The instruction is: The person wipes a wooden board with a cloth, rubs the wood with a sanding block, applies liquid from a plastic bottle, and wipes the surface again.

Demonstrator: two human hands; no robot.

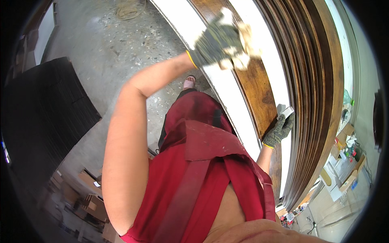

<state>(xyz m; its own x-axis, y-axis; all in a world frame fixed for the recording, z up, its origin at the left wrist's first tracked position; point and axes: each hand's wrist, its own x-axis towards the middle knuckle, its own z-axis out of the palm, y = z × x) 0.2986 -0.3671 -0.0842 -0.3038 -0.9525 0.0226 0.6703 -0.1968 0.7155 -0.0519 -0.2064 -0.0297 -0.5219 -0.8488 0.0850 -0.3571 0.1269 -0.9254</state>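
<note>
My left hand (216,42), in a dark grey-green knit glove with a yellow cuff, is closed on a crumpled cream rag (244,38). Hand and rag are blurred by motion over a stained brown wooden board (255,87). This long board lies on a white surface (227,87). Closer to my body, my right hand (278,131) wears a matching glove and grips a small whitish block (286,113) near the board's right side. What kind of block it is cannot be made out.
Right of the white strip stand several dark brown wooden mouldings or boards (312,81), side by side. A cluttered bench (344,170) is farther right. A large black ribbed stack (48,113) stands on the speckled concrete floor (109,48) to the left.
</note>
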